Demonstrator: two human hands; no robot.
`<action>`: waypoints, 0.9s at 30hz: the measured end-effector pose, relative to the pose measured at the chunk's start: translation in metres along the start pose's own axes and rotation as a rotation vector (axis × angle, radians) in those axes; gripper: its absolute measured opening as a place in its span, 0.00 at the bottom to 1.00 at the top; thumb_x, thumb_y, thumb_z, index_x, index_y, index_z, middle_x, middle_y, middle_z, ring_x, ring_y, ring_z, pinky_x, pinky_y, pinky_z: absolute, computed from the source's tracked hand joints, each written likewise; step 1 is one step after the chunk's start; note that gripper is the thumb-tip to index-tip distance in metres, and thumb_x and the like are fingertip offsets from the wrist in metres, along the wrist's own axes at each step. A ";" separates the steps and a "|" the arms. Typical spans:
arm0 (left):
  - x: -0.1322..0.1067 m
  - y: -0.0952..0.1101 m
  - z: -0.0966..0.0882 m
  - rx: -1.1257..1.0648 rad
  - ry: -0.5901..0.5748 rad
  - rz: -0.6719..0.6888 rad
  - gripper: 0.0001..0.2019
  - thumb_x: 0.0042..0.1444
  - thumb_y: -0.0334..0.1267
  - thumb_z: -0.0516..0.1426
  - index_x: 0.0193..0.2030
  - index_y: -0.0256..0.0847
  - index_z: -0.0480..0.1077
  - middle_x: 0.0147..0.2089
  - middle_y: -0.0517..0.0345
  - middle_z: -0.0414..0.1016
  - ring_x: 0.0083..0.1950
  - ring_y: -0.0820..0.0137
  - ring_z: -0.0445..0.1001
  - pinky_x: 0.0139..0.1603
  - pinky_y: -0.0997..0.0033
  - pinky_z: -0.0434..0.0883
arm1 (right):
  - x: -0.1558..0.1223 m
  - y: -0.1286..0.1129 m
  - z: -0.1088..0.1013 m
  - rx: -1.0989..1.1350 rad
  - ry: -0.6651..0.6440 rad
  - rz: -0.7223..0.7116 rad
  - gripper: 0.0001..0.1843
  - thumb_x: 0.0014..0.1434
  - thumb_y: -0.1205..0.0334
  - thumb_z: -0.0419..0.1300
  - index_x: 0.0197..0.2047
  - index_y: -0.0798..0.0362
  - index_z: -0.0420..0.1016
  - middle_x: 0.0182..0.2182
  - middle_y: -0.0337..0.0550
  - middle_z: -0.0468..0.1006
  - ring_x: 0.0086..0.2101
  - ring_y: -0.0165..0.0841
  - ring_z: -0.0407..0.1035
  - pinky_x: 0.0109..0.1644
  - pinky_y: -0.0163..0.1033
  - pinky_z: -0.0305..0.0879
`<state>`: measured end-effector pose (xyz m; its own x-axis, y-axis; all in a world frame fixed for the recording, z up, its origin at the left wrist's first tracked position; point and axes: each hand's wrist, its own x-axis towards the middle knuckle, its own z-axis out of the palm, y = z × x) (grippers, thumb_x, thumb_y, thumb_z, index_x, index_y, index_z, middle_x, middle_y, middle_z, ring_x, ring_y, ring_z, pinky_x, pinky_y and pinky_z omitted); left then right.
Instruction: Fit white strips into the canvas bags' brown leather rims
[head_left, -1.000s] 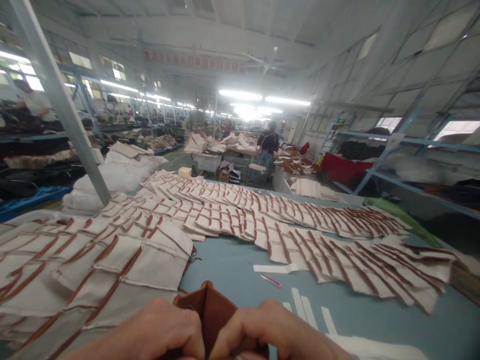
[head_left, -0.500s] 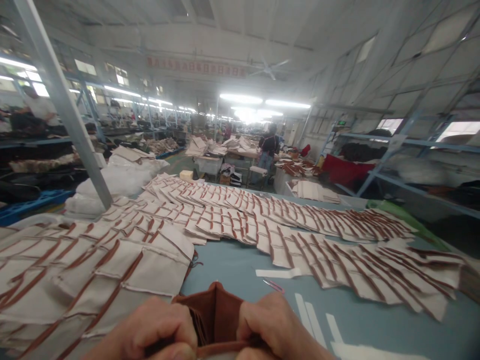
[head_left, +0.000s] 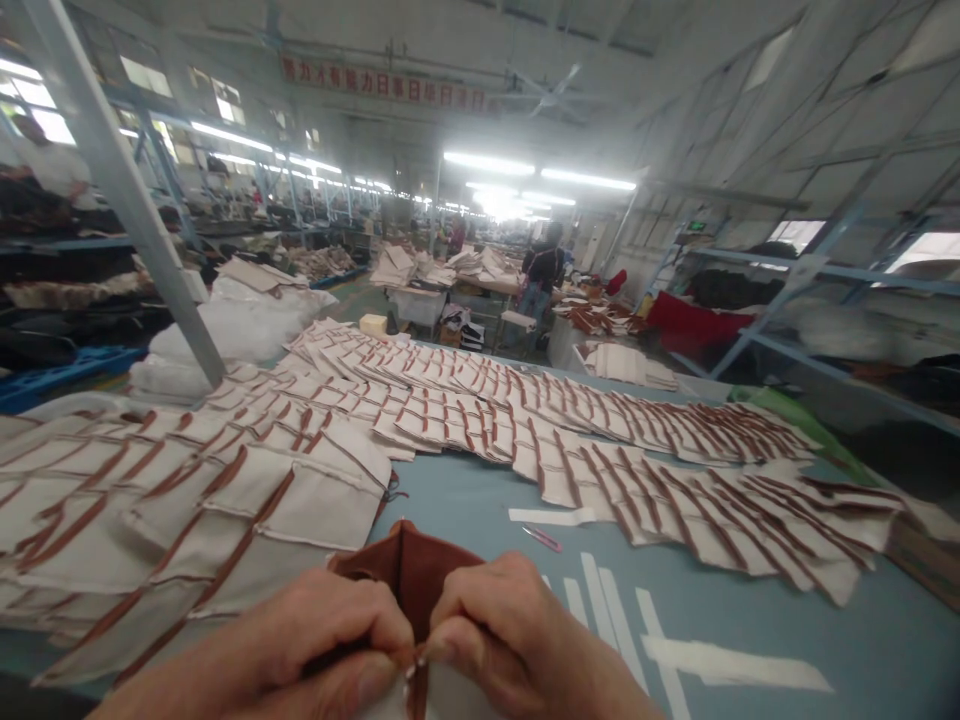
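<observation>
At six o'clock, over the near edge of the blue table (head_left: 465, 500), my left hand (head_left: 322, 640) and right hand (head_left: 517, 640) both pinch the brown fabric piece (head_left: 409, 570), thumbs touching. Cream pieces (head_left: 315, 510) overlap at ten o'clock. Small snips (head_left: 541, 538) lie near, at one o'clock.
</observation>
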<state>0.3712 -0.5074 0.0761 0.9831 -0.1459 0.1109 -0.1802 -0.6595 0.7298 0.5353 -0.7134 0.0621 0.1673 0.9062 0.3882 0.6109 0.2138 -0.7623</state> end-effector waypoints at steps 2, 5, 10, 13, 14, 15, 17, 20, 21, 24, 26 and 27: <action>-0.001 0.004 -0.003 0.001 -0.027 -0.013 0.07 0.75 0.39 0.57 0.47 0.50 0.77 0.44 0.67 0.84 0.45 0.73 0.81 0.48 0.82 0.72 | 0.004 -0.006 -0.004 0.046 -0.034 0.033 0.35 0.80 0.36 0.43 0.31 0.50 0.70 0.25 0.37 0.73 0.26 0.29 0.64 0.33 0.33 0.59; -0.001 0.009 -0.005 0.014 -0.026 0.003 0.08 0.74 0.36 0.56 0.49 0.52 0.78 0.45 0.68 0.84 0.46 0.73 0.80 0.49 0.83 0.71 | 0.012 -0.017 -0.008 0.022 -0.099 0.029 0.36 0.80 0.34 0.38 0.29 0.49 0.65 0.23 0.34 0.65 0.24 0.28 0.58 0.31 0.34 0.55; 0.003 0.014 -0.002 0.151 0.032 -0.005 0.11 0.73 0.37 0.57 0.36 0.45 0.74 0.34 0.66 0.78 0.35 0.72 0.73 0.39 0.77 0.67 | 0.015 -0.021 0.001 -0.115 -0.137 0.099 0.28 0.78 0.49 0.52 0.25 0.49 0.61 0.20 0.31 0.59 0.21 0.26 0.53 0.27 0.35 0.48; 0.008 0.014 -0.005 0.091 -0.021 -0.086 0.13 0.70 0.42 0.59 0.32 0.43 0.71 0.30 0.66 0.73 0.33 0.72 0.69 0.34 0.75 0.62 | 0.010 -0.019 0.008 -0.196 -0.110 0.016 0.23 0.71 0.58 0.56 0.24 0.49 0.59 0.19 0.31 0.61 0.21 0.26 0.53 0.26 0.37 0.45; 0.009 0.012 -0.006 0.015 -0.041 -0.112 0.16 0.70 0.46 0.60 0.31 0.43 0.70 0.28 0.66 0.69 0.32 0.72 0.66 0.32 0.74 0.60 | 0.008 -0.019 0.008 -0.219 -0.089 -0.029 0.22 0.70 0.60 0.56 0.23 0.49 0.58 0.18 0.32 0.61 0.21 0.27 0.53 0.26 0.38 0.45; 0.011 0.010 -0.008 -0.077 -0.049 -0.127 0.20 0.69 0.52 0.60 0.29 0.42 0.68 0.27 0.66 0.66 0.30 0.72 0.63 0.30 0.74 0.59 | 0.007 -0.019 0.008 -0.234 -0.064 -0.065 0.21 0.69 0.61 0.55 0.23 0.48 0.57 0.18 0.32 0.62 0.21 0.27 0.53 0.26 0.38 0.46; 0.013 0.004 -0.011 -0.249 -0.020 -0.134 0.28 0.70 0.64 0.55 0.28 0.43 0.64 0.26 0.66 0.61 0.29 0.72 0.60 0.30 0.72 0.58 | 0.005 -0.022 0.003 -0.254 0.006 -0.092 0.21 0.71 0.63 0.53 0.24 0.48 0.59 0.19 0.33 0.66 0.21 0.27 0.57 0.28 0.37 0.50; 0.010 -0.005 -0.010 -0.370 0.033 -0.158 0.35 0.73 0.71 0.42 0.30 0.43 0.66 0.28 0.63 0.65 0.30 0.69 0.63 0.32 0.70 0.64 | -0.002 -0.025 -0.008 -0.265 0.077 -0.061 0.21 0.76 0.63 0.50 0.27 0.50 0.65 0.22 0.36 0.73 0.24 0.27 0.63 0.32 0.36 0.56; 0.008 -0.008 -0.007 -0.361 0.036 -0.170 0.37 0.74 0.70 0.40 0.30 0.42 0.68 0.29 0.62 0.67 0.31 0.68 0.65 0.33 0.69 0.65 | -0.005 -0.024 -0.011 -0.254 0.084 -0.040 0.22 0.78 0.62 0.50 0.29 0.50 0.66 0.24 0.37 0.74 0.25 0.28 0.65 0.33 0.35 0.58; 0.000 -0.012 0.003 -0.273 0.041 -0.167 0.37 0.76 0.66 0.36 0.32 0.42 0.70 0.32 0.61 0.69 0.34 0.67 0.66 0.38 0.68 0.67 | -0.018 -0.016 -0.016 -0.192 0.095 0.050 0.22 0.81 0.57 0.48 0.33 0.50 0.69 0.27 0.38 0.76 0.28 0.29 0.68 0.34 0.34 0.60; -0.002 -0.010 0.007 -0.223 0.034 -0.145 0.34 0.78 0.60 0.36 0.34 0.43 0.71 0.34 0.62 0.70 0.37 0.67 0.68 0.42 0.69 0.68 | -0.026 -0.005 -0.016 -0.176 0.115 0.096 0.24 0.82 0.53 0.46 0.34 0.50 0.68 0.27 0.38 0.75 0.28 0.30 0.68 0.34 0.35 0.60; -0.002 -0.008 0.008 -0.217 0.023 -0.130 0.30 0.78 0.57 0.38 0.35 0.43 0.71 0.35 0.62 0.71 0.38 0.67 0.69 0.43 0.70 0.68 | -0.029 0.002 -0.015 -0.185 0.126 0.114 0.25 0.82 0.51 0.45 0.34 0.50 0.67 0.27 0.38 0.75 0.28 0.30 0.68 0.34 0.36 0.60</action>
<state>0.3708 -0.5079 0.0643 0.9984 -0.0521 0.0203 -0.0436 -0.4978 0.8662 0.5433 -0.7446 0.0575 0.3312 0.8658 0.3752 0.7119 0.0317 -0.7015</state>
